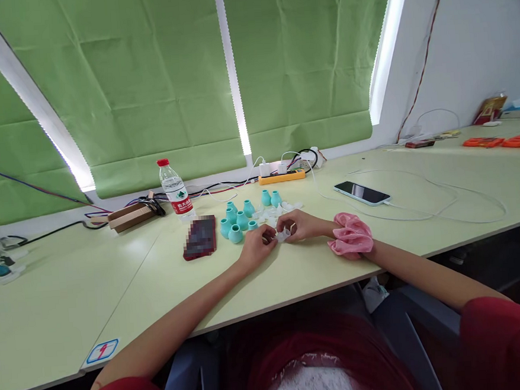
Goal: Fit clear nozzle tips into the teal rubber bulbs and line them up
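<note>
You sat at the pale green desk [292, 270], your forearms reaching in over its near edge. A pink scrunchie [350, 235] ringed your right wrist. Near the desk's middle, your left hand [255, 247] and right hand [298, 224] met, fingers of both pinched together on a small clear plastic piece [283, 235]. Just beyond them, toward the far edge, stood a cluster of teal bulbs [239, 219], with loose clear pieces [283, 208] beside them.
</note>
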A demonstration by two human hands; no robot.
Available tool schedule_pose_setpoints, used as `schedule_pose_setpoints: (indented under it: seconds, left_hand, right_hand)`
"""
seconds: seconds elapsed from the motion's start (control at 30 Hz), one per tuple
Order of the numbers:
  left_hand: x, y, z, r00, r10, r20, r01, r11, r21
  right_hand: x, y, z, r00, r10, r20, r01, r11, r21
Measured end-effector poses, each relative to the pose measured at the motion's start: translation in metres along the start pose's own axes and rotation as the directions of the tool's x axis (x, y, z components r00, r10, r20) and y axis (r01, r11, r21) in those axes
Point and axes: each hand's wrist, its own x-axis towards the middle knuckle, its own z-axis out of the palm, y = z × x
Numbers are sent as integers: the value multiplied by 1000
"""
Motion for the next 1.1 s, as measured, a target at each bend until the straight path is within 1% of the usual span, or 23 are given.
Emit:
schedule_pose_setpoints:
  seconds: [0.07, 0.17, 0.3, 0.4, 0.47, 0.7, 0.8, 0.9, 1.0, 1.1]
  left_hand:
    - [0, 1, 0, 1000, 8, 2, -8, 1000, 12]
    - [0, 1, 0, 999, 40, 7, -40, 998, 41]
    - [-1, 1, 1, 998, 54, -36, -52, 998, 46]
    - [-1, 2, 0, 994, 54, -95, -55, 998, -16]
    - [-2, 3, -1, 992, 58, -116, -65, 996, -61]
    - [-2, 3, -5, 994, 39, -101, -51, 991, -126]
    - [-3, 3, -4, 996, 49, -79, -59, 989, -132]
    - [-2, 4, -4, 995, 64, -83, -74, 989, -126]
    - [-2, 4, -5, 991, 101, -91, -110, 990, -89]
    - [-1, 4, -5, 987, 137, -86, -140, 989, -39]
  right_hand:
    - [0, 2, 0, 999, 35, 18, -36, 998, 43]
    - [2, 5, 1, 997, 78, 15, -80, 992, 97]
    - [3, 9, 1, 992, 124, 9, -124, 976, 178]
    - [3, 10, 1, 995, 104, -3, -101, 974, 203]
    - [3, 10, 3, 996, 92, -18, -86, 972, 219]
    - [6, 11, 7, 994, 104, -37, -90, 956, 281]
    - [6, 11, 6, 995, 93, -25, -80, 945, 317]
    - [5, 10, 6, 995, 103, -12, -91, 922, 377]
    - [5, 8, 6, 992, 125, -20, -105, 902, 418]
    - [6, 9, 6, 992, 126, -21, -107, 905, 412]
